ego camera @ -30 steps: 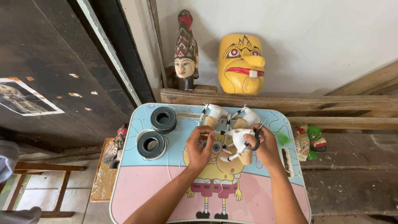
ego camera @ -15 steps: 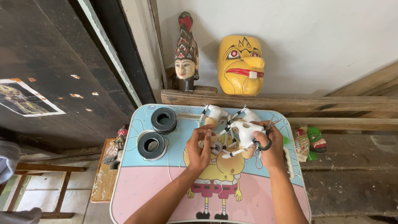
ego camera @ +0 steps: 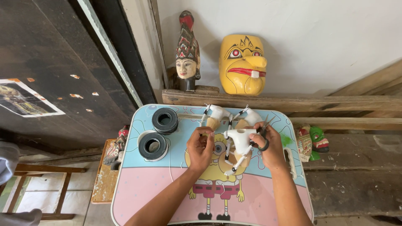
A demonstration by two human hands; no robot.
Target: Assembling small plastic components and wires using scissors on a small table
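The right hand [ego camera: 272, 148] is closed on two things: a white puppet [ego camera: 239, 142], held by its body, and black-handled scissors [ego camera: 264, 136], whose blades point up and away from the person. The puppet is held above the surface [ego camera: 142, 188], near its centre. Its long axis is roughly upright, tilted slightly, with the beaded limbs hanging toward the person.

The left hand [ego camera: 200, 148] is just left of the puppet. Its fingertips are pinched together, apparently on a thin thread; the thread itself is too fine to confirm. The puppet lies directly right of this grip, and the right hand is the nearer one, being in contact.

Count:
- Puppets: three; one held, two [ego camera: 217, 113] lying at the far edge of the surface.
- Black rolls [ego camera: 165, 120]: two, at the left of the surface.
- Scissors: one pair.
- Yellow mask [ego camera: 243, 65]: one, against the wall.
- Carved head [ego camera: 186, 58]: one, left of the mask.
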